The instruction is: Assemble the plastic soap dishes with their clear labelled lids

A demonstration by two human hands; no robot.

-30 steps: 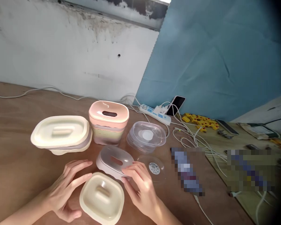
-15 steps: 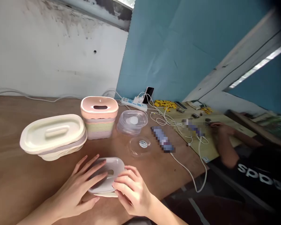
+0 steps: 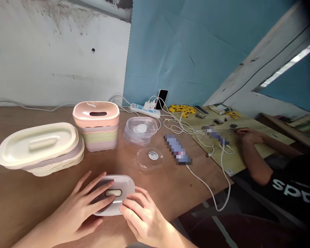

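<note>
A glossy grey-lavender plastic lid (image 3: 126, 183) with rounded corners lies flat on the table in front of me. Through its central slot shows the cream raised bar (image 3: 113, 193) of a piece underneath. My left hand (image 3: 74, 206) rests over the lid's left side, its fingers spread. At the right edge, my right hand (image 3: 146, 212) grips the lid with curled fingers; its thumb is hidden. Behind my left hand is a stack of cream lids (image 3: 18, 148) with a grey layer among them. Slotted pieces in pink, green and lavender form a taller stack (image 3: 99, 134) beside it.
Several clear plastic lids (image 3: 130, 134) are piled behind a single clear lid (image 3: 147, 163) bearing a round label. Rightward lie a phone (image 3: 177, 150) on a white cable, a power strip (image 3: 144, 109) and yellow parts (image 3: 182, 109). A co-worker's arm (image 3: 253, 155) reaches onto the adjoining table.
The grey lid now lies level, its slot lined up around the cream bar; the cream rim at its front edge no longer shows. My hands stay on it. The view has shifted slightly right.
</note>
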